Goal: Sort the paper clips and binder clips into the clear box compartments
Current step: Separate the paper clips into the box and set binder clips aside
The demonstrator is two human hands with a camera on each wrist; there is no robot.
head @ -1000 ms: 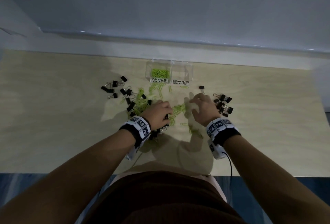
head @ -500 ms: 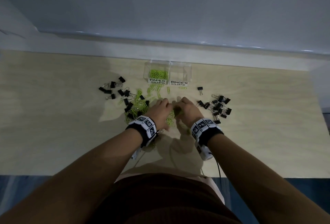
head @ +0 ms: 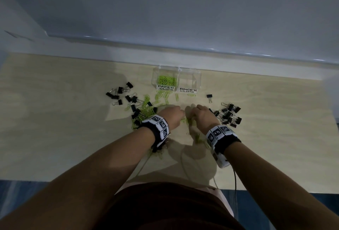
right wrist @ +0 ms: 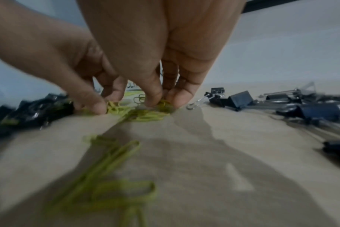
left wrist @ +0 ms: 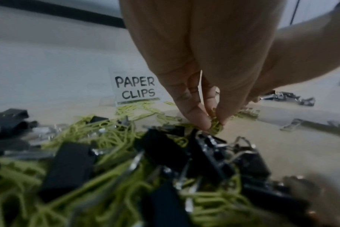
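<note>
**Both hands down in the green clips, mid-table**

So the person has both hands together near the middle of the table point(head: 55, 138), a bit nearer than the clear box point(head: 177, 80). The left hand point(head: 171, 118) has its thumb and fingertips point(left wrist: 201, 121) pinched narrow on a small bunch of green paper clips point(left wrist: 216, 126), right at the table surface. The right hand point(head: 202, 118) is doing the same thing just beside it: fingers point(right wrist: 152, 98) curled down, tips closed on another clump of those clips, which sits directly under the fingertips and spills a little toward the near side. The two hands are almost touching, with the clips lying between and under them.

A few more green ones lie loose nearer the person, below the right wrist. To the left there's a messy heap of green clips mixed with black binder clips point(head: 135, 108), and more black ones scattered farther left. To the right sits a pile point(head: 229, 115) of only black ones, with a single one apart, farther off near the box.

The box sits at the far edge. Its left half, labelled PAPER CLIPS, already holds green clips; the right half says BINDER CLIPS, and I can't make out anything in it. Some green ones lie just in front of the box.
</note>
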